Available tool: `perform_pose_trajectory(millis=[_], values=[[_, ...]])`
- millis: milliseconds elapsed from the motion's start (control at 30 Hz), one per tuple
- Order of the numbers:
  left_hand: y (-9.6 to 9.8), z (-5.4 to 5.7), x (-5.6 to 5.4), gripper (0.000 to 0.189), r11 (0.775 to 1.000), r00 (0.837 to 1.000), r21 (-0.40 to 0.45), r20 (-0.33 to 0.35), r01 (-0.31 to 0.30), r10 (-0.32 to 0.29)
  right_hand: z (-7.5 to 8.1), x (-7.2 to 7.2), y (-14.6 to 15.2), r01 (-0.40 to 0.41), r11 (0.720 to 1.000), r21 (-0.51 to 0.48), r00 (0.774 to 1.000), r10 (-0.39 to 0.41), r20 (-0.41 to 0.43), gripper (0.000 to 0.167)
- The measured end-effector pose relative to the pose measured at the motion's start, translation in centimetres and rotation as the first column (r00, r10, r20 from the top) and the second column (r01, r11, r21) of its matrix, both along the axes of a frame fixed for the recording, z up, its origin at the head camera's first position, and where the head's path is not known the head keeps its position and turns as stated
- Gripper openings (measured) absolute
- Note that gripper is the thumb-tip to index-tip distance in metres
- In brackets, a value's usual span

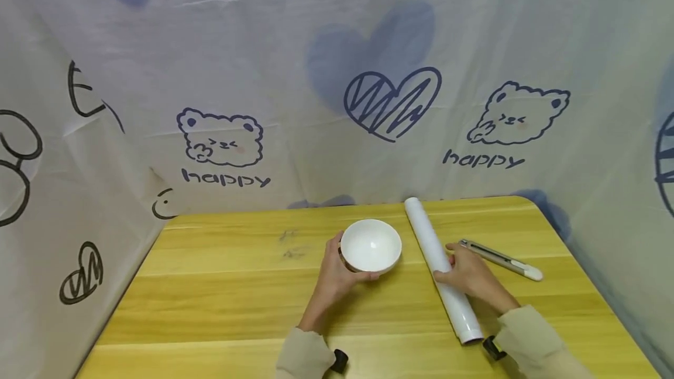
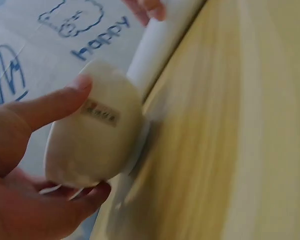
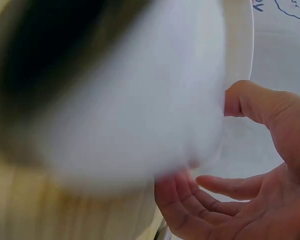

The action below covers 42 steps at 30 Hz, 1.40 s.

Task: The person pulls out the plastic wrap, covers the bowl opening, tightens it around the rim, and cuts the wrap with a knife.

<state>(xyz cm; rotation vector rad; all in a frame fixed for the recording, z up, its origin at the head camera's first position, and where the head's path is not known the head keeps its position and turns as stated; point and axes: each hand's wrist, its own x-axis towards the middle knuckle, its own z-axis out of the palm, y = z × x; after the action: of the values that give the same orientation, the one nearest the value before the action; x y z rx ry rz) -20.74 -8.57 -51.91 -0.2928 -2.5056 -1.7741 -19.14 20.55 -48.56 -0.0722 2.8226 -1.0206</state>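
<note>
A white bowl (image 1: 371,245) sits in the grip of my left hand (image 1: 337,271), thumb along the near side and fingers round the left wall. In the left wrist view the bowl (image 2: 95,130) shows its outer wall with a small printed label, its base close to the tabletop. Right of it lies a long white roll (image 1: 433,244), glossy, slanting from the table's back edge toward the front. My right hand (image 1: 470,274) holds this roll near its middle. Seen from the right wrist, thumb and fingertips meet the sides of the blurred roll (image 3: 155,100).
A utility knife (image 1: 502,260) with a grey body and white end lies just right of my right hand. The yellow wood-grain table (image 1: 221,303) reaches back to a hanging printed cloth (image 1: 295,75), which also runs along both sides.
</note>
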Motion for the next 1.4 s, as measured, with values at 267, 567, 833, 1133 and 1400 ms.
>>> perform_pose_trajectory(millis=[267, 567, 833, 1133, 1400], values=[[-3.1, 0.8, -0.5, 0.117, 0.959, 0.949, 0.152, 0.174, 0.238, -0.263, 0.2, -1.5, -1.4, -0.078, 0.994, 0.082, 0.994, 0.084, -0.072, 0.065], [-3.9, 0.7, -0.4, 0.122, 0.9, 0.882, 0.179, 0.196, 0.398, -0.429, -0.9, -3.4, -2.4, -0.1, 0.984, 0.146, 0.983, 0.12, -0.136, 0.061], [-3.2, 0.5, -0.1, 0.122, 0.943, 0.934, 0.025, 0.131, 0.333, -0.333, 0.9, -5.1, -2.7, -0.182, 0.981, 0.074, 0.983, 0.182, 0.0, 0.052], [-4.2, 0.2, -0.6, 0.112, 0.902, 0.903, 0.252, 0.165, 0.351, -0.398, 0.4, -6.4, -4.0, -0.217, 0.963, 0.158, 0.961, 0.239, -0.139, 0.051], [-5.1, -0.2, -0.9, 0.107, 0.848, 0.87, 0.361, 0.161, 0.388, -0.466, -0.7, -7.7, -5.2, -0.184, 0.964, 0.191, 0.941, 0.229, -0.249, 0.043]])
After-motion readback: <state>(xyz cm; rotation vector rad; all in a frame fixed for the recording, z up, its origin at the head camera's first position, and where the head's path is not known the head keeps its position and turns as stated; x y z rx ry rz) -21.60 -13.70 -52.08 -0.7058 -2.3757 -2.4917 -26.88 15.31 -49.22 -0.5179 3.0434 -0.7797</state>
